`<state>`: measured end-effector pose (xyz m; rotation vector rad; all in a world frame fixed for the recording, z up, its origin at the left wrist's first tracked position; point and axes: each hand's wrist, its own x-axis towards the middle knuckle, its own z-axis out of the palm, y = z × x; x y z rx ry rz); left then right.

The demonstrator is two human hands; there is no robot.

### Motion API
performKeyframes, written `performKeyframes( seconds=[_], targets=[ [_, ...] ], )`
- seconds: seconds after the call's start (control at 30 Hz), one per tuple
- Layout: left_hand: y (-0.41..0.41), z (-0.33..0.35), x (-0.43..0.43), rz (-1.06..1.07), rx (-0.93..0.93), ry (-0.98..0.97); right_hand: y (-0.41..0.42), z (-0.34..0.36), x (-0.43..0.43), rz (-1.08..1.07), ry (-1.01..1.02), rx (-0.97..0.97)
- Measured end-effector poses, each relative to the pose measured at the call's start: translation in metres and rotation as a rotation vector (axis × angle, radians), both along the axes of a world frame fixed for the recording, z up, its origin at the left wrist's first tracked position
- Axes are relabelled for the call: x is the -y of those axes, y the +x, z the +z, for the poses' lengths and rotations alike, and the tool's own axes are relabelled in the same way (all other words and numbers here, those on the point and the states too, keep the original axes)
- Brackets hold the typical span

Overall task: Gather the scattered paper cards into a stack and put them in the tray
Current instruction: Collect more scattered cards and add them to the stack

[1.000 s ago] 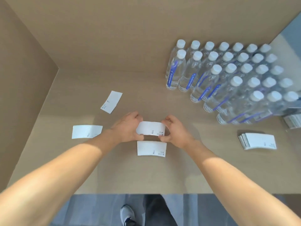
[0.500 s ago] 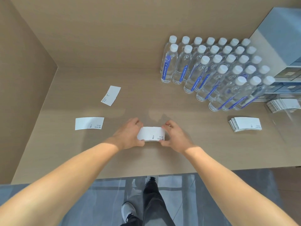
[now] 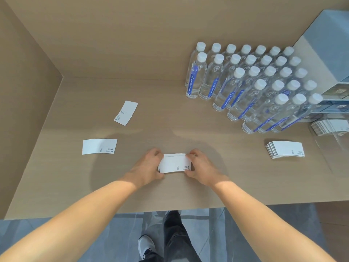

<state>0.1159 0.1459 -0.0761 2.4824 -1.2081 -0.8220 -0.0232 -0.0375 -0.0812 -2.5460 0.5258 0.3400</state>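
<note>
A small stack of white paper cards (image 3: 174, 163) lies on the tan table near its front middle. My left hand (image 3: 146, 167) grips the stack's left end and my right hand (image 3: 201, 166) grips its right end. Two single cards lie loose to the left: one flat card (image 3: 99, 146) and one turned card (image 3: 126, 112) farther back. A thicker card stack (image 3: 285, 149) rests at the right. At the far right edge a clear tray (image 3: 321, 137) holds more cards (image 3: 329, 126).
Several rows of clear water bottles (image 3: 251, 86) with white caps stand at the back right. Grey-blue boxes (image 3: 328, 53) rise behind them. Tan walls (image 3: 28, 91) close the table on the left and back. The table's front edge (image 3: 113, 214) is just below my wrists.
One second ago a card was held above another card lying on the table. Now both are together in one stack between my hands. The camera view has shifted back.
</note>
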Motion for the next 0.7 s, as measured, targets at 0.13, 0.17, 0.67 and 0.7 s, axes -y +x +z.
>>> performKeyframes(
  seconds=[0.13, 0.17, 0.67, 0.7],
  targets=[
    [0.006, 0.0, 0.005, 0.034, 0.009, 0.024, 0.003, -0.003, -0.002, -0.017, 0.005, 0.028],
    [0.007, -0.001, 0.006, 0.04, 0.011, 0.023, 0.004, -0.003, -0.002, -0.006, 0.005, 0.024],
    [0.002, -0.002, 0.006, 0.073, -0.003, -0.045, 0.025, 0.006, -0.001, 0.012, 0.048, -0.092],
    [0.001, -0.003, 0.006, 0.073, -0.009, -0.043, 0.025, 0.007, 0.0, 0.013, 0.047, -0.096]
  ],
)
